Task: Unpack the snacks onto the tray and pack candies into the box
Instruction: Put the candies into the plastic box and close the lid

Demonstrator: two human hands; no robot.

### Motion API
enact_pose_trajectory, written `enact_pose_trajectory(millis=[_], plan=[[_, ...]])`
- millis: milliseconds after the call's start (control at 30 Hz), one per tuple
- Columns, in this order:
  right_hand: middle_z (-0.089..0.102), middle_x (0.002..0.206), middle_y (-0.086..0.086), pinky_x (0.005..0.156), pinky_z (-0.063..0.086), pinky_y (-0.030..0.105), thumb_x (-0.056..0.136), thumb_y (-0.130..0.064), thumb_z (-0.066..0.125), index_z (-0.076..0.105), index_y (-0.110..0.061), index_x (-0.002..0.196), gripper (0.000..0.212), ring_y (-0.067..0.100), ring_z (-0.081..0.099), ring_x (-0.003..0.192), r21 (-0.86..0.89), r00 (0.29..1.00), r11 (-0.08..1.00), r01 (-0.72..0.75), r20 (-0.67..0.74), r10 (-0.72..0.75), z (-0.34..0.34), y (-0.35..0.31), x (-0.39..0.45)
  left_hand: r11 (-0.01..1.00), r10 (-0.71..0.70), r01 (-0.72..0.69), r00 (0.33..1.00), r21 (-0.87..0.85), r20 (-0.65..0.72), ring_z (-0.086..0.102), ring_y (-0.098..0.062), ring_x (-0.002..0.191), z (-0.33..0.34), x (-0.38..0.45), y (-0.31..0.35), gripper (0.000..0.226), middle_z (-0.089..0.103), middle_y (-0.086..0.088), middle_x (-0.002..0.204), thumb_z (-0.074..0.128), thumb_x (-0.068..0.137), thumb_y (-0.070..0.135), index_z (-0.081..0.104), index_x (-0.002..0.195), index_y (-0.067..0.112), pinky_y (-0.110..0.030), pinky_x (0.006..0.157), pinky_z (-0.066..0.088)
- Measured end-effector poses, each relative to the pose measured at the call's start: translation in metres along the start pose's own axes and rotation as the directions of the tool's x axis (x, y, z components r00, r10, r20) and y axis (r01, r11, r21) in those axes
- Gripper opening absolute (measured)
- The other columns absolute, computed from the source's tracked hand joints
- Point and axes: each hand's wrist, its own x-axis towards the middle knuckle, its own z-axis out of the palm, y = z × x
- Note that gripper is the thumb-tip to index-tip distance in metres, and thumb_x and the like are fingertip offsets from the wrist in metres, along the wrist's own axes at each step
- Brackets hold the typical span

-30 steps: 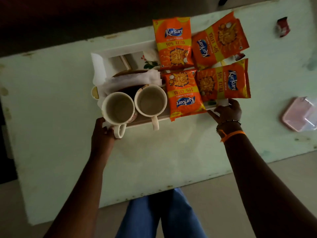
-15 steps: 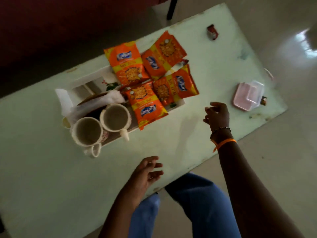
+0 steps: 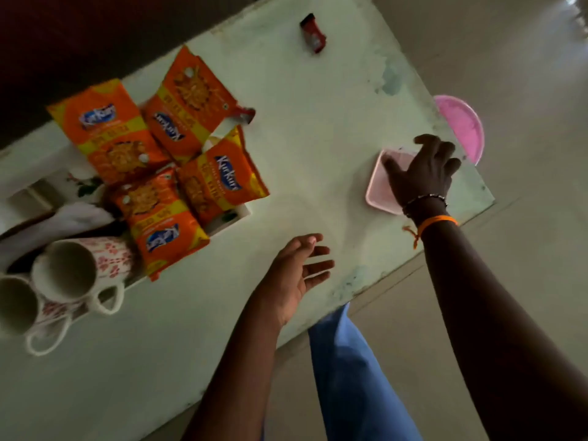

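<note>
**Right hand on the pink box, snacks piled on the tray**

Four glossy orange snack packets (image 3: 159, 160) are lying flat and overlapping on a white rectangular tray (image 3: 237, 214), crinkly foil-looking bags with yellow bands. Two white ceramic mugs (image 3: 57, 288) with a red floral print sit at the tray's near-left end, looped handles sticking out over the pale, scuffed table (image 3: 318, 122). There's also a crumpled white cloth or paper (image 3: 63, 218) tucked behind the mugs.

The box (image 3: 378, 189) is a small pink plastic one with rounded corners, near the table's right edge. The right hand (image 3: 420, 173) sits over it with fingers spread and bent down onto its far rim; can't tell if it's actually gripping it or just touching. The left hand (image 3: 296, 275) hovers over the table near its front edge, palm open, fingers loose, holding nothing, well apart from the box.

One small red-wrapped candy (image 3: 313, 33) lies alone at the far end of the table, another red wrapper (image 3: 245, 113) pokes out just beside the packets. A round pink lid-like thing (image 3: 464, 128) shows beyond the table edge.
</note>
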Motion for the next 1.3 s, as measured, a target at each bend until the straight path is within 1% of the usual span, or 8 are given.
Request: enact_pose_trajectory(millis=[267,400,500,633,733,833,1033,1300], plan=[[0.045,0.124,0.018,0.09,0.037,0.036,0.074,-0.024,0.069,0.043,-0.007,0.12,0.056,0.034,0.047,0.109,0.201,0.971,0.977,0.066,0.213,-0.109,-0.009,0.018,0.022,0.991,-0.123,0.127,0.989,0.04,-0.086,0.064,-0.018,0.085,0.071,0.039,-0.004,0.022,0.062,-0.001,0.096,0.044,0.093,0.038,0.054,0.099,0.02,-0.029,0.072,0.051],[0.051,0.12,0.005,0.081,0.043,0.037,0.071,-0.019,0.06,0.044,-0.023,0.115,0.048,0.017,0.051,0.099,0.67,0.865,0.673,-0.313,0.494,-0.089,-0.021,0.013,0.011,0.997,-0.033,0.025,0.994,-0.077,-0.1,0.06,-0.018,0.099,0.077,0.043,0.005,0.038,0.057,-0.005,0.119,0.052,0.08,0.05,0.048,0.112,0.028,-0.028,0.078,0.048],[0.05,0.111,-0.002,0.083,0.047,0.035,0.083,-0.003,0.048,0.041,-0.03,0.116,0.044,0.015,0.049,0.1,0.703,0.726,0.527,-0.478,0.654,-0.212,-0.022,0.013,-0.004,0.975,0.177,-0.199,0.965,-0.102,-0.196,0.056,-0.017,0.107,0.075,0.042,0.019,0.075,0.057,-0.003,0.119,0.058,0.065,0.051,0.041,0.13,0.019,-0.026,0.082,0.045],[0.054,0.1,0.001,0.083,0.045,0.029,0.079,-0.001,0.056,0.046,-0.022,0.108,0.037,0.014,0.051,0.092,0.693,0.656,0.555,-0.46,0.687,-0.313,-0.025,0.012,-0.019,0.967,0.252,-0.255,0.939,0.017,-0.233,0.057,-0.02,0.112,0.066,0.037,0.036,0.084,0.059,-0.006,0.122,0.066,0.059,0.048,0.038,0.133,0.02,-0.032,0.094,0.046],[0.054,0.086,0.002,0.082,0.039,0.035,0.073,-0.025,0.059,0.05,-0.015,0.085,0.019,0.02,0.049,0.09,0.679,0.648,0.631,-0.374,0.678,-0.345,-0.03,0.01,-0.022,0.972,0.233,-0.23,0.933,0.042,-0.274,0.059,-0.023,0.109,0.06,0.034,0.041,0.07,0.06,-0.01,0.12,0.071,0.069,0.034,0.042,0.13,0.016,-0.034,0.093,0.049],[0.058,0.08,-0.003,0.07,0.042,0.025,0.079,-0.026,0.056,0.055,0.002,0.085,0.029,0.014,0.052,0.077,0.652,0.645,0.728,-0.213,0.653,-0.396,-0.034,0.005,-0.017,0.967,0.245,-0.218,0.934,0.129,-0.26,0.061,-0.023,0.105,0.053,0.027,0.04,0.062,0.063,-0.012,0.116,0.072,0.07,0.033,0.05,0.123,0.013,-0.032,0.087,0.051],[0.065,0.094,0.003,0.07,0.052,0.019,0.091,-0.02,0.044,0.061,-0.02,0.102,0.02,0.01,0.063,0.082,0.606,0.446,0.785,-0.129,0.742,-0.501,-0.034,-0.003,-0.025,0.944,0.257,-0.2,0.944,0.263,-0.207,0.06,-0.034,0.106,0.05,0.008,0.029,0.039,0.067,-0.019,0.109,0.067,0.078,0.037,0.062,0.107,0.012,-0.049,0.096,0.049],[0.047,0.054,-0.008,0.042,0.033,0.01,0.096,-0.028,0.039,0.061,-0.003,0.072,0.041,-0.004,0.04,0.039,0.47,0.538,0.868,0.16,0.696,-0.475,-0.031,-0.001,-0.028,0.918,0.303,-0.234,0.935,0.322,-0.184,0.064,-0.033,0.1,0.045,-0.002,0.02,0.034,0.07,-0.015,0.1,0.068,0.064,0.05,0.065,0.086,0.025,-0.046,0.09,0.051]])
